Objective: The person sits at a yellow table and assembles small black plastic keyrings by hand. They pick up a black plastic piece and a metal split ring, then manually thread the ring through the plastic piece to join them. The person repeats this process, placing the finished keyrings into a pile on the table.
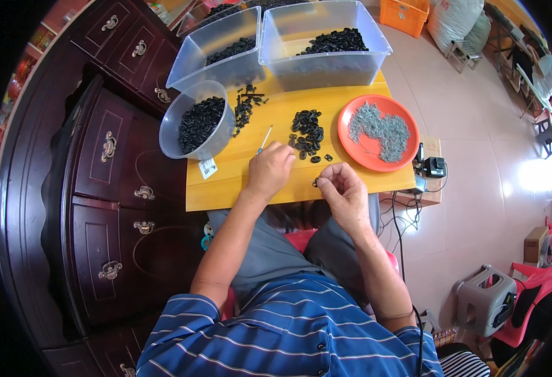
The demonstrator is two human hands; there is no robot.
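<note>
My left hand (271, 168) is closed over the yellow table (238, 185), its fingers curled toward the right. A thin rod-like tool (265, 139) with a blue part shows beside its knuckles; whether the hand grips it I cannot tell. My right hand (346, 191) pinches a small black oval piece (315, 183) between thumb and forefinger, near the table's front edge. Beyond both hands lies a loose heap of black oval ring pieces (307, 127). To the right of that heap stands a red plate (369, 157) with many small grey pieces (386, 133) in it.
A round clear tub (170, 135) of black pieces stands at the left, with small black parts (243, 116) beside it. Two clear bins (326, 69) line the far edge. Dark drawers (109, 163) flank the left; chargers and cables (433, 167) sit at the right.
</note>
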